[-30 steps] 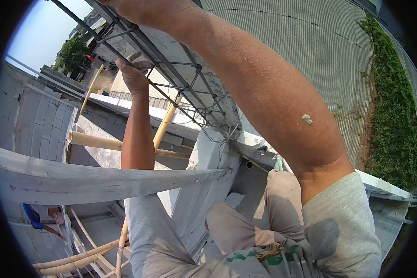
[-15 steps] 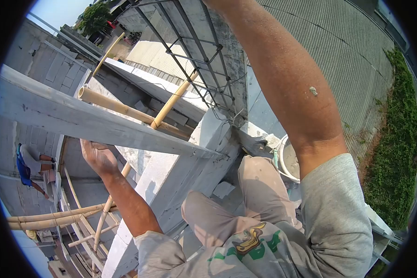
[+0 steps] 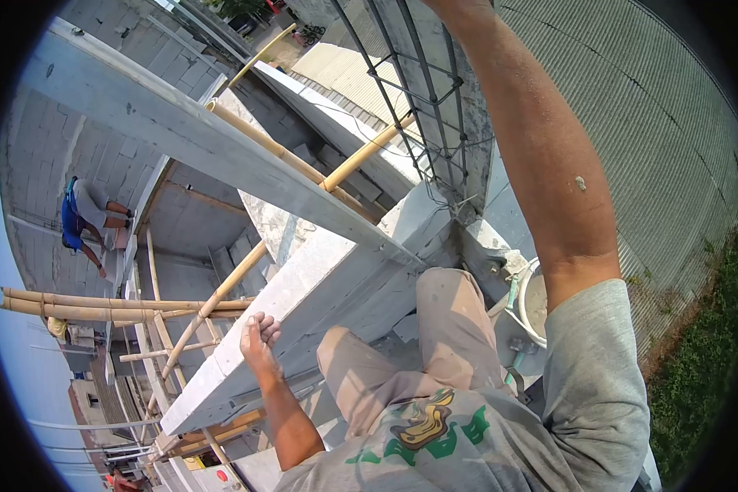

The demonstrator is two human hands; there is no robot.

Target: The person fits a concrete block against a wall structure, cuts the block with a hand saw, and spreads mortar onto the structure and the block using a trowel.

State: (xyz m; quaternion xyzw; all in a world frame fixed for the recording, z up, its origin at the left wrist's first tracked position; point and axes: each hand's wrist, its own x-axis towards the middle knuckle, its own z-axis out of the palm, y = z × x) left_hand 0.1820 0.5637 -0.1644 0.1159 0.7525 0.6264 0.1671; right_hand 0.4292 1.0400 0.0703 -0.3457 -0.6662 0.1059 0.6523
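My left hand [image 3: 260, 340] is raised over the pale block wall [image 3: 283, 316], its fingers curled in with nothing visible in them. A long whitish board [image 3: 221, 156] slants from the upper left down to the wall in front of my knees, apart from that hand. My right arm reaches up past a cage of steel reinforcing bars [image 3: 418, 90]. Only the base of my right hand [image 3: 461, 8] shows at the top edge; its fingers, and whatever they touch, are out of frame.
A white bucket [image 3: 533, 307] stands by my right knee. Bamboo poles [image 3: 221, 283] cross beyond the wall, with a drop below. Another person in blue [image 3: 78, 215] bends over at the far left. A corrugated roof [image 3: 623, 123] spreads to the right.
My left hand has come away from beside the board, down towards me, and its fingers have curled. My right arm stays raised. The view has shifted left.
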